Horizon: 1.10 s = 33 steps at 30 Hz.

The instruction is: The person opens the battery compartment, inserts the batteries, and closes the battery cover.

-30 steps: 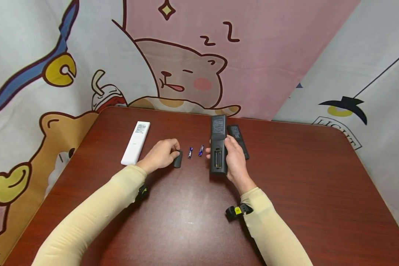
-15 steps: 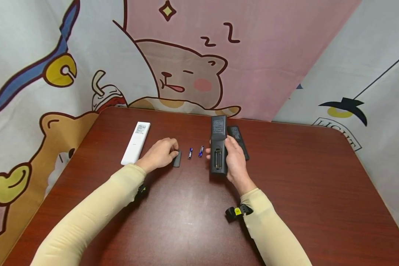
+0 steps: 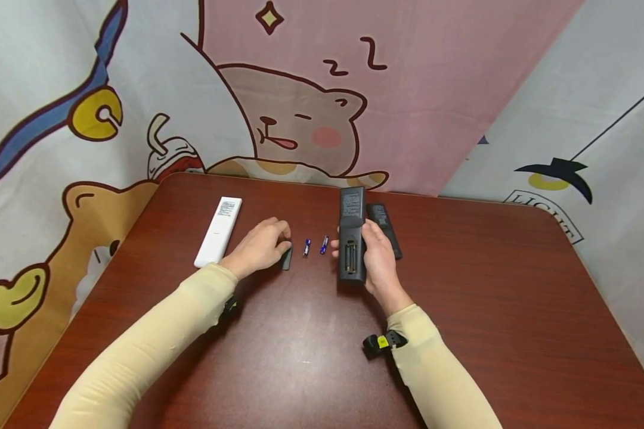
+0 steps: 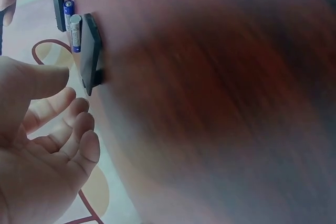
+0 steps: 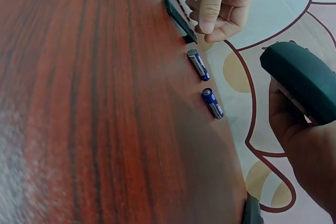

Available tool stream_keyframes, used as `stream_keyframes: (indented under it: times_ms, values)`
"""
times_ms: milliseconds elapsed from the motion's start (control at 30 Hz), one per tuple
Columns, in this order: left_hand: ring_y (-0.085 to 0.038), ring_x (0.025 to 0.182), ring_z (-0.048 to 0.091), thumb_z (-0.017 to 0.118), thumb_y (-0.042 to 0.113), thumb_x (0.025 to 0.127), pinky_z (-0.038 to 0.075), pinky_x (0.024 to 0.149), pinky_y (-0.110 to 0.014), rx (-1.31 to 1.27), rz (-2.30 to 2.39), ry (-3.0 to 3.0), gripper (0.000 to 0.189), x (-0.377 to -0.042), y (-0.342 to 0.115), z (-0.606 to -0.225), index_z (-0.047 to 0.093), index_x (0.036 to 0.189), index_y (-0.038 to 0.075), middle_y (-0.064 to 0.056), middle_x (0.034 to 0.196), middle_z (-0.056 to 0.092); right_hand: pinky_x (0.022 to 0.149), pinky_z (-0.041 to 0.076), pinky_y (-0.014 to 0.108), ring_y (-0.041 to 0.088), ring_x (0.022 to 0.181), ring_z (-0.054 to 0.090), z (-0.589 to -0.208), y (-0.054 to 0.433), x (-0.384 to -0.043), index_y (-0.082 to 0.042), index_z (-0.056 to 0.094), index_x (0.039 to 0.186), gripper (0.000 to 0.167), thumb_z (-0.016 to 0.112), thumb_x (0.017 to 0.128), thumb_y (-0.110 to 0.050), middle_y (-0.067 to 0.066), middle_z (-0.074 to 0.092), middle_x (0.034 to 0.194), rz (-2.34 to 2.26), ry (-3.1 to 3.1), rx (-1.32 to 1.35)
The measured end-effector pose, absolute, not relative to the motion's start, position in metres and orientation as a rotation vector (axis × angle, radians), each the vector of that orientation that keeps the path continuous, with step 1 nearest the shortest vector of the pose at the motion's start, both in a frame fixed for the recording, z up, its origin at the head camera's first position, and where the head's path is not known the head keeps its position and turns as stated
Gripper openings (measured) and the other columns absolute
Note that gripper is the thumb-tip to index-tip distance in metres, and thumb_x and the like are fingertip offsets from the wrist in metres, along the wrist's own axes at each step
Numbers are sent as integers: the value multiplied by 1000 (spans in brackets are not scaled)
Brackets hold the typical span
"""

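Note:
My right hand (image 3: 381,259) grips a black remote control (image 3: 352,205), back side up, with its battery compartment (image 3: 351,257) uncovered and no batteries visible in it. Left of it, my left hand (image 3: 260,247) hovers low over the table by a small black battery cover (image 3: 287,260). In the left wrist view a gap separates the thumb from the loosely bent fingers, and the cover (image 4: 91,51) lies just beyond their tips. Two blue batteries, a left one (image 3: 307,248) and a right one (image 3: 324,244), lie between the cover and the remote.
A white remote control (image 3: 218,232) lies back side up at the left of the brown table (image 3: 488,298). Another black remote (image 3: 387,229) rests behind my right hand, partly hidden by it. A cartoon-print cloth (image 3: 418,89) hangs at the table's far edge.
My left fingers have come off the battery cover and shifted slightly over it, hiding more of it in the head view. My right hand holds the remote almost still.

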<state>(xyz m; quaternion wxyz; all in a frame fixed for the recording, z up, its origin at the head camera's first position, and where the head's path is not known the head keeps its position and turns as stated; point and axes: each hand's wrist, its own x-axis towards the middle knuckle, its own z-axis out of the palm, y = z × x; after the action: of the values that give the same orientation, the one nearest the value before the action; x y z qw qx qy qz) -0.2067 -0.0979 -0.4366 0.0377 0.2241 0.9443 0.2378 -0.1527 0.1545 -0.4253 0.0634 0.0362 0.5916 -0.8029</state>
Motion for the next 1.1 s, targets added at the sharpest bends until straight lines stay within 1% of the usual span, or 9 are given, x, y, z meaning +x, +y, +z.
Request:
stream_keyframes:
  times_ms: [200, 300, 367, 600, 767, 933, 1100]
  values:
    - [-30, 105, 59, 70, 13, 97, 52, 85, -45, 732, 739, 2923, 11, -206, -95, -434, 68, 106, 6, -10, 103, 63, 86, 60, 51, 28, 95, 74, -426, 154, -153, -12, 36, 152, 43, 25, 115, -30, 26, 54, 140, -2428, 1788, 107]
    - [-31, 109, 60, 70, 13, 97, 53, 88, -47, 737, 749, 2922, 13, -205, -92, -434, 69, 108, 5, -11, 106, 64, 85, 60, 50, 24, 92, 74, -427, 153, -153, -12, 36, 152, 43, 25, 115, -30, 25, 55, 139, -2431, 1785, 110]
    - [-32, 110, 60, 70, 13, 97, 53, 89, -47, 741, 756, 2918, 15, -205, -90, -433, 69, 110, 5, -11, 108, 64, 84, 61, 50, 24, 91, 74, -427, 153, -153, -12, 36, 152, 43, 25, 115, -30, 27, 53, 140, -2435, 1780, 109]
    - [-30, 108, 60, 70, 13, 97, 52, 91, -46, 770, 760, 2913, 18, -205, -84, -433, 69, 113, 4, -12, 109, 66, 83, 61, 51, 24, 89, 74, -428, 152, -152, -12, 36, 152, 43, 25, 115, -30, 31, 49, 144, -2434, 1766, 109]
    - [-29, 108, 61, 70, 15, 98, 52, 91, -45, 783, 732, 2912, 20, -207, -79, -434, 69, 115, 5, -10, 108, 67, 84, 60, 50, 24, 92, 74, -427, 152, -152, -12, 36, 152, 43, 25, 115, -30, 32, 47, 145, -2435, 1762, 107]
    - [-29, 104, 61, 70, 16, 98, 51, 89, -44, 792, 711, 2895, 22, -211, -73, -432, 69, 117, 4, -11, 104, 68, 86, 60, 51, 28, 96, 73, -427, 151, -152, -12, 37, 151, 42, 25, 115, -30, 32, 47, 145, -2442, 1761, 102]
    - [-28, 100, 61, 70, 15, 97, 51, 86, -43, 815, 694, 2882, 20, -213, -69, -433, 70, 114, 5, -10, 102, 69, 85, 60, 51, 31, 98, 73, -427, 151, -153, -11, 38, 151, 42, 25, 114, -29, 33, 47, 144, -2447, 1765, 99]
